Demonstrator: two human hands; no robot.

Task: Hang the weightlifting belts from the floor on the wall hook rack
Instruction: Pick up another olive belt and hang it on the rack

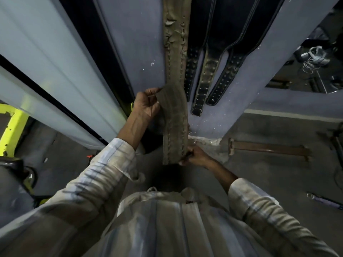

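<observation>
Worn tan leather, cracked and peeling along the stitching, is what we have in both hands now. The tan belt (176, 75) hangs down the blue-grey wall (137, 52) from somewhere above the top of the view, so we cannot see the hook rack, and we cannot say for sure that the belt is already caught on it. Our left hand (146, 104) pinches the loose folded end of the belt between thumb and curled fingers. Our right hand (194, 156) grips the lowest part of the belt from the side, fingers closed on its edge.

Just beside it, to the right, three black studded belts (204, 78) hang flat against the wall, so we judge the task is well along.

To do this step well, we should look up before we let go and check that the top really sits on the hook. Then we lower the doubled end slowly, so the stiff leather does not swing into the black belts. We release the lower hand first and the upper one last. One brown belt (269, 148) lies on the floor (259, 182) to the right, probably next.
</observation>
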